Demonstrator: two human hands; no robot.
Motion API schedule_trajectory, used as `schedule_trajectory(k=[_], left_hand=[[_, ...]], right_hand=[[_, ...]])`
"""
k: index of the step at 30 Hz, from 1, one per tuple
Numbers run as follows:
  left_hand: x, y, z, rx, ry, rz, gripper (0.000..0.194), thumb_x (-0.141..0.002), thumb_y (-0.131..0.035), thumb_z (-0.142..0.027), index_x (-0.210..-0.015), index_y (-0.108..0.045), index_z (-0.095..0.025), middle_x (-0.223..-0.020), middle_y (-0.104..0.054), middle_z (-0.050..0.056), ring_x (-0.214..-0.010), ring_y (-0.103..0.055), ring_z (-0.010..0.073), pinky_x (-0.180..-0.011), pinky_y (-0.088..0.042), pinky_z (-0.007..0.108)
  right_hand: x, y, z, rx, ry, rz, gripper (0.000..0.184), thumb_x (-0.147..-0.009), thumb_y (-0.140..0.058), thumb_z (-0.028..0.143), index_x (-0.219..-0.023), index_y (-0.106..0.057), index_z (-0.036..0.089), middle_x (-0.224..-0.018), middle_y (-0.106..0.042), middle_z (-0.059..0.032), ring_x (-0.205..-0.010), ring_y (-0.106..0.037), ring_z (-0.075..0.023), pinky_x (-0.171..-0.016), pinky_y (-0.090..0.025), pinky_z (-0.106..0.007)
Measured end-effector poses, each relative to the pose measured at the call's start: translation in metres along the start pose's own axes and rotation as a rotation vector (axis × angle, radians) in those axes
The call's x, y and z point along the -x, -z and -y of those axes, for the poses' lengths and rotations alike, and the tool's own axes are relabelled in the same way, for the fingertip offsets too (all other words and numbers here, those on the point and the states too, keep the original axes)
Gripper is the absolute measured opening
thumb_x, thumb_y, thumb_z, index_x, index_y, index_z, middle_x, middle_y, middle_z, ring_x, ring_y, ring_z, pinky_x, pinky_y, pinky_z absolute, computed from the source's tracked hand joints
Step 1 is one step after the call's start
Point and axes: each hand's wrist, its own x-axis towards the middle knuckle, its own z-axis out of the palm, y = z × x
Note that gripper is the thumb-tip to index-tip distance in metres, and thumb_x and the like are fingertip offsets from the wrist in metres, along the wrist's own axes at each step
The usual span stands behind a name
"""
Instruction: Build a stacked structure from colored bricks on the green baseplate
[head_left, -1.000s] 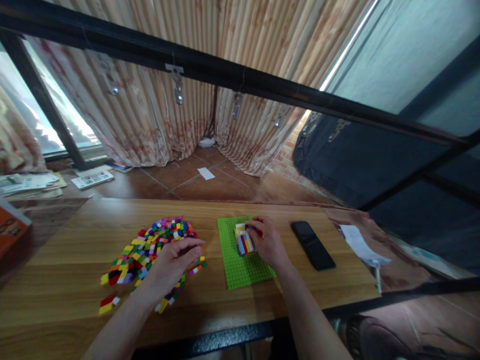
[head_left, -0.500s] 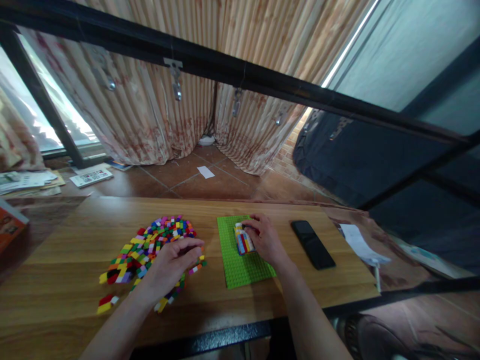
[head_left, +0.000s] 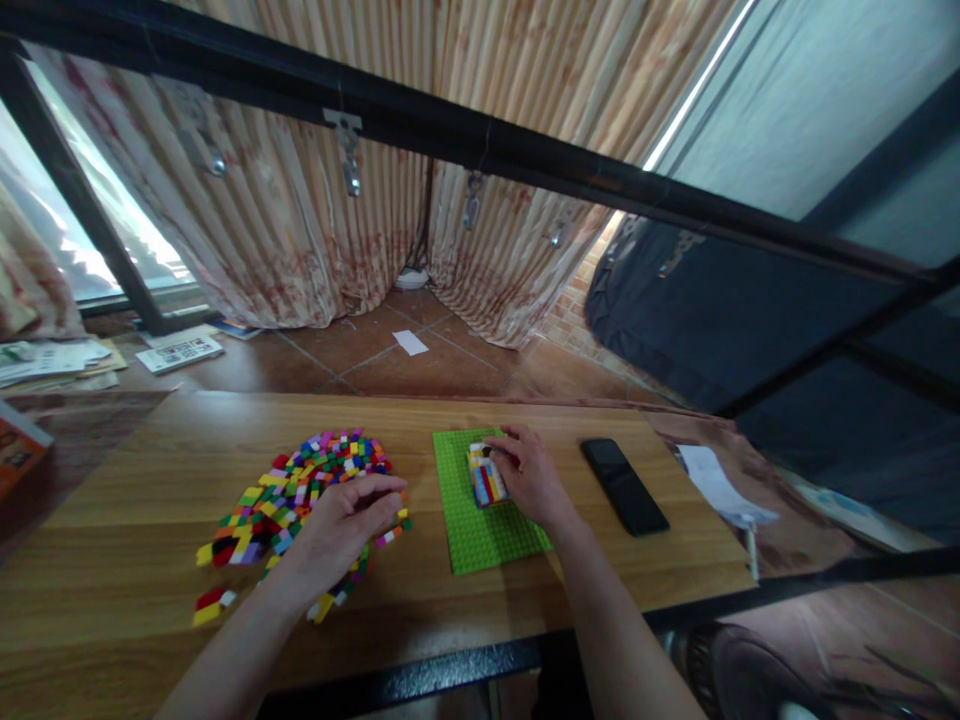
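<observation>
A small block of stacked, many-coloured toy bricks [head_left: 487, 484] stands on a green studded baseplate [head_left: 465, 548] at the middle of the table. My right hand [head_left: 527, 472] reaches over it from the right, thumb and index finger closed at its far end on a small dark toy brick [head_left: 487, 451], partly covered by the fingers. Over the right side of a pile of loose toy bricks [head_left: 296, 485] hovers my left hand [head_left: 346, 522]. Its thumb and fingertips are drawn together; whether anything small is between them is hidden.
A black phone [head_left: 624, 487] lies on the wooden table [head_left: 420, 620] to the right of the baseplate. White paper [head_left: 724, 485] sits past the table's right edge. A dark metal bar [head_left: 480, 135] crosses the view above, with curtains [head_left: 315, 240] behind.
The view has shifted very slightly. Both hands keep nearly the same pose and place, and the brick block stays where it was on the baseplate.
</observation>
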Motion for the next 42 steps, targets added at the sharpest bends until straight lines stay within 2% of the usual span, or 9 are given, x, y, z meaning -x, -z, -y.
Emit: schedule_trajectory(k=[8,14,20,30,42], left_hand=[[0.001,-0.002,-0.006,0.014,0.005,-0.004,0.039,-0.072,-0.069,-0.045,-0.099,-0.070,-0.017,-0.074,-0.066,0.001,-0.064,-0.055,0.0138,-0.059,-0.041,0.023],[-0.001,0.000,0.001,-0.027,-0.021,-0.007,0.038,-0.073,-0.067,-0.045,-0.100,-0.071,-0.018,-0.076,-0.067,0.002,-0.067,-0.058,0.0154,-0.060,-0.043,0.023],[-0.001,0.000,0.002,-0.043,-0.026,-0.011,0.038,-0.073,-0.067,-0.045,-0.100,-0.071,-0.018,-0.078,-0.069,0.002,-0.069,-0.060,0.0162,-0.062,-0.044,0.024],[0.000,-0.001,-0.001,-0.034,-0.028,-0.012,0.038,-0.074,-0.067,-0.045,-0.100,-0.070,-0.017,-0.075,-0.067,0.002,-0.066,-0.058,0.0150,-0.059,-0.043,0.023],[-0.002,0.001,0.004,-0.049,-0.030,-0.005,0.040,-0.074,-0.066,-0.047,-0.100,-0.070,-0.017,-0.078,-0.068,0.002,-0.067,-0.058,0.0154,-0.059,-0.044,0.024]], right_hand=[[-0.004,-0.006,-0.002,-0.132,-0.119,-0.087,0.027,-0.088,-0.049,0.024,-0.102,-0.072,0.021,-0.115,-0.060,-0.0099,-0.105,-0.057,-0.0214,-0.095,-0.046,-0.039],[-0.008,-0.015,-0.003,-0.132,-0.157,-0.158,0.023,-0.084,-0.056,0.028,-0.096,-0.073,0.020,-0.109,-0.064,-0.0100,-0.101,-0.059,-0.0217,-0.093,-0.046,-0.038],[-0.009,-0.022,-0.006,-0.103,-0.211,-0.155,0.021,-0.081,-0.060,0.032,-0.093,-0.072,0.020,-0.103,-0.066,-0.0088,-0.095,-0.059,-0.0214,-0.089,-0.047,-0.038],[-0.010,-0.021,-0.002,-0.101,-0.242,-0.129,0.022,-0.080,-0.061,0.036,-0.089,-0.072,0.019,-0.096,-0.067,-0.0082,-0.090,-0.061,-0.0213,-0.085,-0.047,-0.037],[-0.014,-0.020,0.001,-0.115,-0.320,-0.088,0.021,-0.076,-0.064,0.035,-0.085,-0.073,0.018,-0.086,-0.070,-0.0052,-0.079,-0.062,-0.0181,-0.075,-0.048,-0.031]])
